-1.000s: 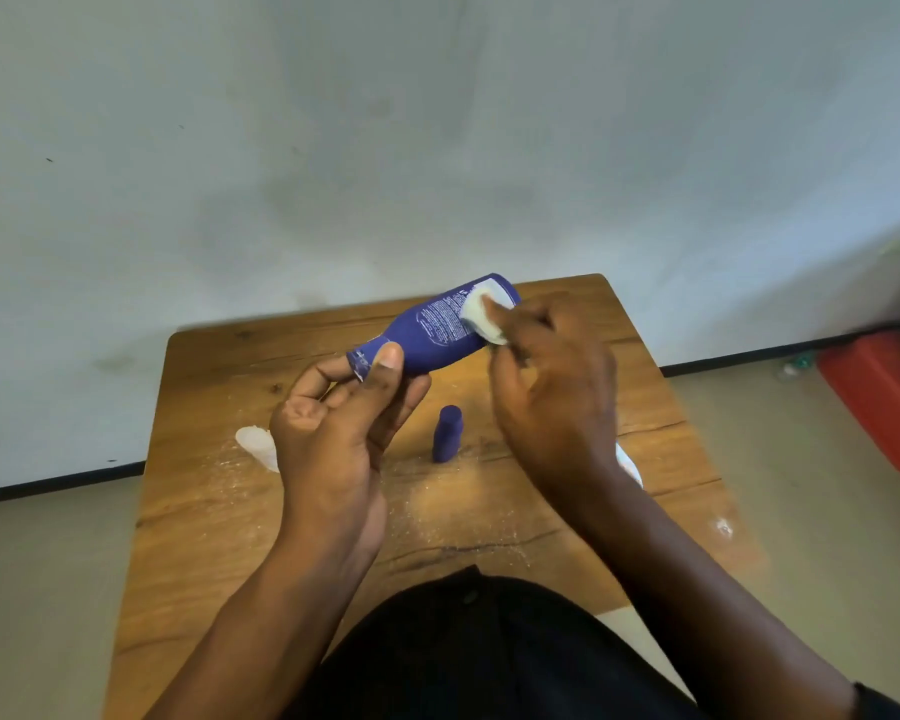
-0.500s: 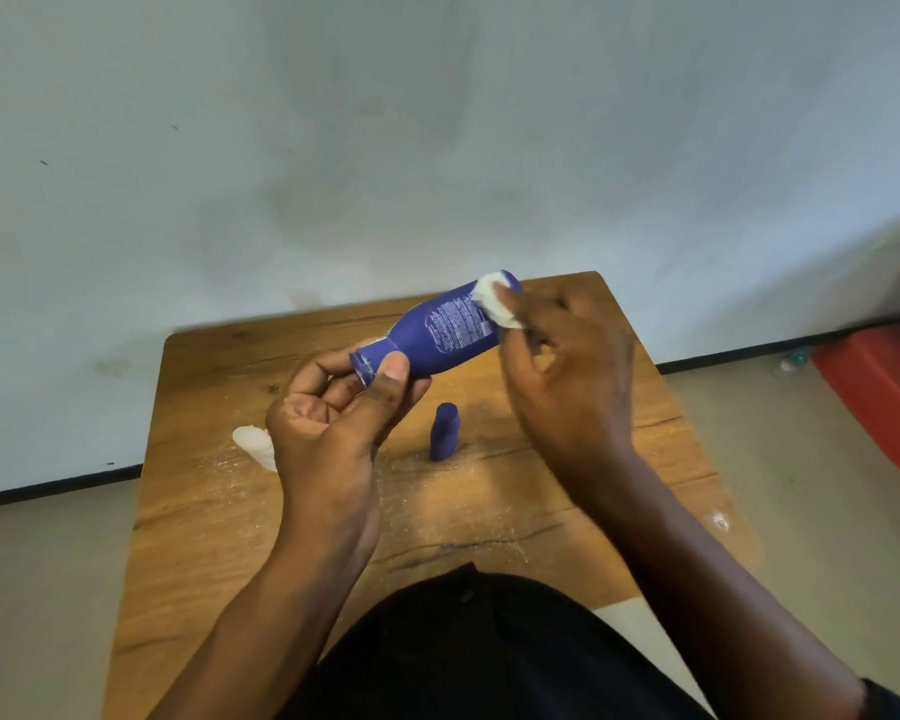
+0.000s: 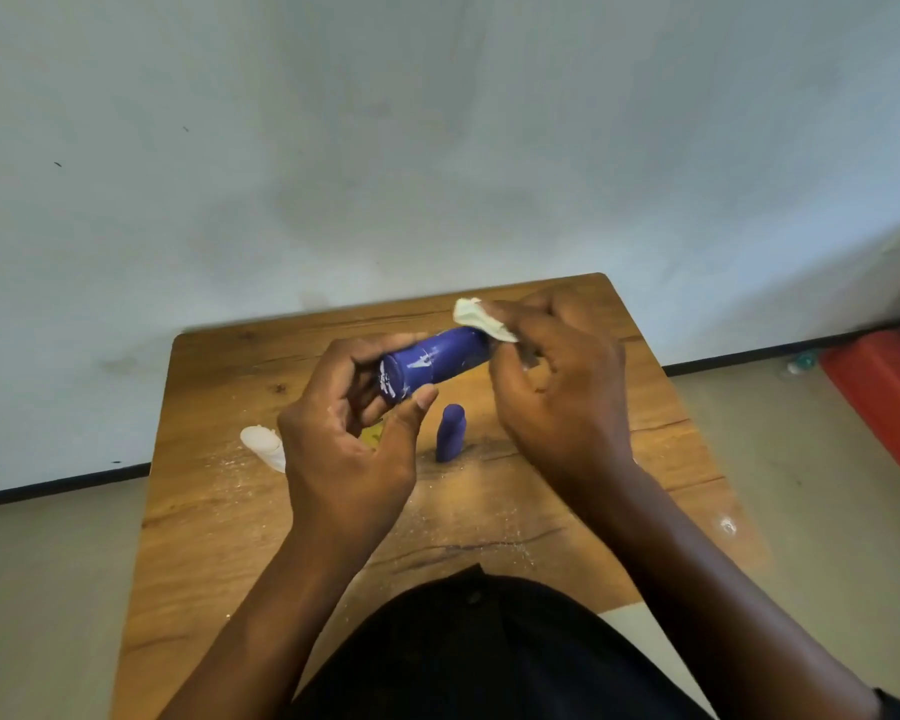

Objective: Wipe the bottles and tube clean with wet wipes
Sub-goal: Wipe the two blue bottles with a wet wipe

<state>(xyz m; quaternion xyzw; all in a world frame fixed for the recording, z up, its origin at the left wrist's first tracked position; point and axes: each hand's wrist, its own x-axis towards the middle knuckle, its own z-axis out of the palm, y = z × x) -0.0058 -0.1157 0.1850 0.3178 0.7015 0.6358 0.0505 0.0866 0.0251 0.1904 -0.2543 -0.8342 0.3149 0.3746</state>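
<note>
So the left hand (image 3: pixel 352 449) has the blue bottle (image 3: pixel 435 358) held up over the wooden table (image 3: pixel 219 511), fingers and thumb curled round the near end so the bottle lies roughly sideways, pointing away toward the right. The right hand (image 3: pixel 557 387) is pinching a bunched-up wet wipe (image 3: pixel 481 317) between its fingertips and has it pressed against the far end of the bottle, so I'd say this is mid-wipe on bottle number one. Down on the table there's a small blue bottle (image 3: pixel 450 432) standing upright just below the hands, and a white tube-ish thing (image 3: pixel 265 445) lying off to the left, half hidden behind the left wrist, can't tell much more about it. There's a scatter of pale powder or grit on the table around them. What could go wrong imo: the left hand only holds one end, so a hard push from the wipe at the other end could lever the bottle out of those fingers, especially once it's wet and slick. If it drops it lands right by the little upright bottle and probably knocks it over into that grit. Also setting a freshly wiped bottle back down on the dusty patch just dirties it again
</note>
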